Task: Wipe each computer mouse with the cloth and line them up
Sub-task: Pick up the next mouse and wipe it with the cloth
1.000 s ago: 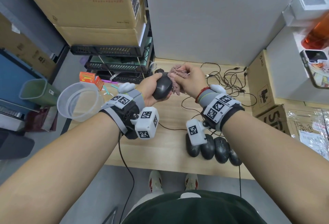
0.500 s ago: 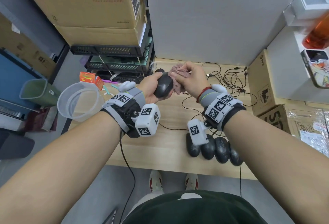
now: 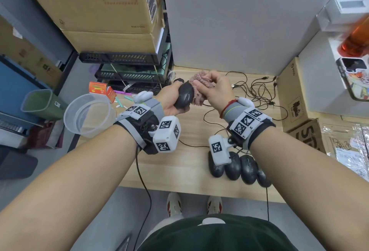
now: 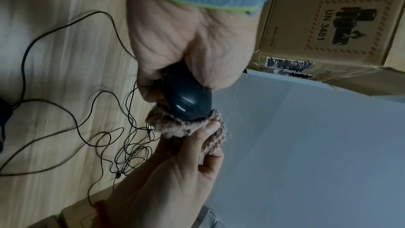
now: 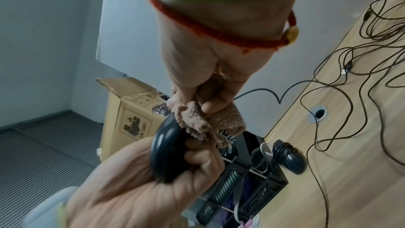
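My left hand (image 3: 171, 101) grips a black computer mouse (image 3: 184, 97) above the back of the wooden table (image 3: 179, 163); the mouse (image 4: 186, 100) also shows in the left wrist view. My right hand (image 3: 215, 89) holds a bunched pinkish-brown cloth (image 3: 199, 91) pressed against the mouse's right side. In the right wrist view the cloth (image 5: 203, 124) sits on the mouse (image 5: 166, 150) between my fingers. Several black mice (image 3: 237, 166) lie side by side in a row near the table's front edge, partly hidden by my right wrist. Another dark mouse (image 5: 289, 159) lies at the table's back left corner.
Tangled black cables (image 3: 257, 93) spread over the back right of the table. Cardboard boxes (image 3: 295, 99) stand at the right, and stacked boxes (image 3: 95, 1) with black trays (image 3: 127, 75) at the left. A clear plastic tub (image 3: 87, 115) sits off the table's left edge.
The cloth has slid a little along the mouse while both hands stayed almost in place above the back of the table.
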Available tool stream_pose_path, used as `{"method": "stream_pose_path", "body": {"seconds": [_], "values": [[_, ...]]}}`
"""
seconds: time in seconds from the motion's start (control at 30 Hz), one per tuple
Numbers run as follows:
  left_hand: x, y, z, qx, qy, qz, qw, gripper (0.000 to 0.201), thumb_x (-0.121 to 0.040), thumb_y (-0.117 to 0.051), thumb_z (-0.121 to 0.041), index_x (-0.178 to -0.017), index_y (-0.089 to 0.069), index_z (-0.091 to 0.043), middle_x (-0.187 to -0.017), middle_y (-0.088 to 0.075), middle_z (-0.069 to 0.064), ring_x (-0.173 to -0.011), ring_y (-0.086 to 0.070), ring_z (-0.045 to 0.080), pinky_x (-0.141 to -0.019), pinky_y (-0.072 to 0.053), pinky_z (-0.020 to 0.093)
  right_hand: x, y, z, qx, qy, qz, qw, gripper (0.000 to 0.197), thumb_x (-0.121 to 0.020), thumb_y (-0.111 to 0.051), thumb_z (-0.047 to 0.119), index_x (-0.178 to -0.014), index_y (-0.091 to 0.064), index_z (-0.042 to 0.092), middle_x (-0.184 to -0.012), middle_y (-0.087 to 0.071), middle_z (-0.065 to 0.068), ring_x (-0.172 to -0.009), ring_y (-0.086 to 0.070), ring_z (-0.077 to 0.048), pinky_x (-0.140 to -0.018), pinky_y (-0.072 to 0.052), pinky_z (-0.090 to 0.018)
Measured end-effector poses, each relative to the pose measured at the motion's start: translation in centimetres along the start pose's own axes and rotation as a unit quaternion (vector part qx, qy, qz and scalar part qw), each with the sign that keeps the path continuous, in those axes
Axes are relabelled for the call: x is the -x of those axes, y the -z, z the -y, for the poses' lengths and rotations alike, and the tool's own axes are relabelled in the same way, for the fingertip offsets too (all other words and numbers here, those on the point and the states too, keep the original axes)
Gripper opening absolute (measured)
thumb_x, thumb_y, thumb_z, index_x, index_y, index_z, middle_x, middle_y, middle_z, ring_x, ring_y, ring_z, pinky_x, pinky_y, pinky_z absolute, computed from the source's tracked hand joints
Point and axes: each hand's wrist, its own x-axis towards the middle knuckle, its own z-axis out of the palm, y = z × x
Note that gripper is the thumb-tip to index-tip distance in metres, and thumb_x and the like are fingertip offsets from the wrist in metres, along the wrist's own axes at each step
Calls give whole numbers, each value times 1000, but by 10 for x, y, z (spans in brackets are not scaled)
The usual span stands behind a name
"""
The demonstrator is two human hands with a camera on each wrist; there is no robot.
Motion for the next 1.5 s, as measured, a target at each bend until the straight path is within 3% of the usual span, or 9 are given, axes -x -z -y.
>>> {"method": "stream_pose_path", "body": {"seconds": [0.1,0.23,0.47,0.67,0.83,1.13,1.23,1.4,1.5], "values": [[1,-1,-5,14,1,7,1000,34,-106,-35,-32,-107,-57,-6,-83,-62,17,-53,-63,27,-47,-52,30,10,-10,2,-54,7,82,995,33,-82,-77,-2,-77,-48,16,-81,-64,-18,-47,-63,-22,-41,-47,-31],[2,1,-9,22,9,36,999,46,-107,-29,-35,-118,-53,3,-93,-67,29,-62,-67,40,-48,-55,48,15,-16,5,-22,21,147,989,38,-71,-84,-4,-70,-54,18,-71,-63,-3,-51,-63,-9,-46,-47,-23],[4,-5,-5,21,15,29,999,19,-105,-43,-28,-98,-51,-13,-76,-54,10,-53,-48,20,-45,-42,23,-8,10,8,-29,-33,-43,998,32,-79,-81,30,-69,-51,27,-74,-62,-8,-55,-60,-25,-52,-53,-43],[1,-3,-11,38,0,30,999,36,-107,-33,-31,-105,-60,-7,-82,-66,15,-53,-66,25,-50,-55,30,8,-10,8,-71,1,83,994,33,-82,-78,4,-76,-48,17,-86,-61,-27,-46,-62,-29,-40,-48,-39],[4,1,-10,5,5,46,999,29,-107,-34,-32,-107,-55,-11,-83,-61,13,-59,-59,22,-51,-46,23,-6,0,6,-45,-24,38,998,30,-81,-81,18,-75,-52,23,-85,-64,-12,-60,-64,-26,-53,-54,-40],[6,-1,-10,-84,-36,29,995,24,-105,-41,-31,-95,-57,-16,-71,-56,4,-54,-50,16,-53,-40,25,-17,12,-5,-24,-95,2,995,19,-86,-69,39,-76,-60,25,-65,-64,-6,-46,-57,-22,-63,-54,-43],[-1,0,-11,-139,-64,-7,988,28,-105,-42,-34,-107,-60,-13,-84,-62,7,-64,-59,19,-56,-47,23,-9,7,7,9,-60,11,998,9,-94,-65,22,-86,-63,27,-60,-64,3,-44,-59,-13,-51,-55,-31],[-12,6,-6,-209,-82,-29,974,38,-103,-41,-36,-112,-67,-9,-117,-69,16,-109,-65,31,-97,-52,44,-2,-3,15,15,-10,128,992,19,-83,-79,10,-77,-63,18,-80,-69,-19,-52,-62,-29,-43,-48,-40],[-9,4,-4,-214,-90,-13,973,33,-103,-44,-36,-110,-66,-12,-112,-67,15,-96,-61,28,-78,-50,33,-11,5,8,64,-39,90,993,19,-88,-75,14,-79,-61,24,-76,-68,4,-53,-65,-14,-50,-57,-31]]}}
